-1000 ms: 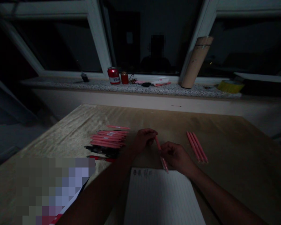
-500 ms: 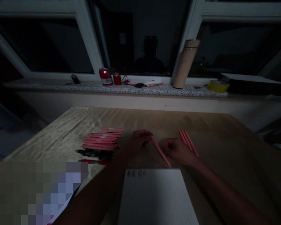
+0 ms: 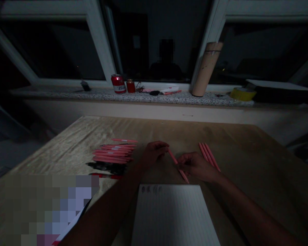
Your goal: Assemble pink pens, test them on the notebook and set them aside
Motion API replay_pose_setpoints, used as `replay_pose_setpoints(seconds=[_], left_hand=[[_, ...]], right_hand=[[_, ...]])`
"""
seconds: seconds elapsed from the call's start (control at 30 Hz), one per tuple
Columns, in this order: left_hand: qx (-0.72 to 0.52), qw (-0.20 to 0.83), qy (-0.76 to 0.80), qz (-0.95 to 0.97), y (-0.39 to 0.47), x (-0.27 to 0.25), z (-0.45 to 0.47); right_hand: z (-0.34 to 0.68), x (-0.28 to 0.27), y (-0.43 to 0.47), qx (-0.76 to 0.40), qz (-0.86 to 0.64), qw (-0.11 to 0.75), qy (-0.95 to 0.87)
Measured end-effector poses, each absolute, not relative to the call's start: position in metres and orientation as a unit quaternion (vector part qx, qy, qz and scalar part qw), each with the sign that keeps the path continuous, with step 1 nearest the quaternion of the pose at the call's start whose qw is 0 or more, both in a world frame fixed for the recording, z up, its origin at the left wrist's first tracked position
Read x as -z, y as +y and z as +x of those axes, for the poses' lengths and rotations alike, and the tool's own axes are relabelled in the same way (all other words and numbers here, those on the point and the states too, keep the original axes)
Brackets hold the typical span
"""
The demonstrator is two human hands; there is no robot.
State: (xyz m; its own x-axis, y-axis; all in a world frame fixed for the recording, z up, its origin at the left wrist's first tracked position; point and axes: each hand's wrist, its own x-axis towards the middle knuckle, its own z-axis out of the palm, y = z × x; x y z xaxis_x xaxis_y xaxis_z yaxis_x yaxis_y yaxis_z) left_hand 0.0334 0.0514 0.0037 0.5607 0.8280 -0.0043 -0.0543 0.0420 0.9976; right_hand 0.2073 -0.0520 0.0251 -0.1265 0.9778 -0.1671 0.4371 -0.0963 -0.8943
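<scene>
A slim pink pen (image 3: 172, 155) slants between my hands above a lined notepad. My left hand (image 3: 155, 151) pinches its upper end. My right hand (image 3: 195, 166) has its thumb and fingers closed on the pen's middle. To the right of that hand, three pink pens (image 3: 209, 156) lie side by side at a slant. On the left is a stack of several pink pens (image 3: 114, 153), with one single pink pen (image 3: 124, 140) behind it. Black pens (image 3: 106, 167) and a red pen (image 3: 105, 176) lie in front of the stack, partly hidden by my left forearm.
The lined notepad (image 3: 174, 215) with small scribbles lies on the cloth-covered table (image 3: 236, 143). On the windowsill stand a red can (image 3: 118, 84), a small red jar (image 3: 130, 86), a cardboard tube (image 3: 206, 70) and yellow tape (image 3: 242, 94). A blurred patch covers the lower left.
My right hand has come onto the pink pen and closed on its middle; before, it was beside it. My left hand keeps the upper end. The view has shifted slightly.
</scene>
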Motion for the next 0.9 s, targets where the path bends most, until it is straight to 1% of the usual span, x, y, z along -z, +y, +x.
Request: replay_pose_setpoints(seconds=[0.2,0.27,0.37,0.43,0.53,0.67,0.77,0.9], left_hand=[[-0.335,0.627,0.342,0.615,0.049,-0.006,0.036],[-0.324,0.59,0.352,0.651,0.046,-0.007,0.039],[-0.281,0.494,0.341,0.749,0.041,-0.013,0.047],[-0.234,0.435,0.31,0.812,0.036,-0.021,0.053],[-0.172,0.385,0.259,0.869,0.027,-0.041,0.064],[-0.175,0.31,0.211,0.911,0.018,-0.062,0.084],[-0.175,0.269,0.201,0.926,0.012,-0.059,0.103],[-0.162,0.219,0.177,0.946,0.003,-0.038,0.126]], right_hand=[[0.215,-0.042,-0.053,-0.396,-0.632,0.305,-0.592],[0.224,-0.047,-0.053,-0.353,-0.659,0.296,-0.594],[0.243,-0.053,-0.051,-0.297,-0.692,0.294,-0.588],[0.26,-0.055,-0.051,-0.299,-0.736,0.254,-0.551],[0.287,-0.056,-0.05,-0.25,-0.771,0.207,-0.549],[0.32,-0.052,-0.051,-0.246,-0.81,0.144,-0.512],[0.336,-0.047,-0.053,-0.245,-0.829,0.115,-0.49],[0.344,-0.04,-0.055,-0.25,-0.835,0.094,-0.48]])
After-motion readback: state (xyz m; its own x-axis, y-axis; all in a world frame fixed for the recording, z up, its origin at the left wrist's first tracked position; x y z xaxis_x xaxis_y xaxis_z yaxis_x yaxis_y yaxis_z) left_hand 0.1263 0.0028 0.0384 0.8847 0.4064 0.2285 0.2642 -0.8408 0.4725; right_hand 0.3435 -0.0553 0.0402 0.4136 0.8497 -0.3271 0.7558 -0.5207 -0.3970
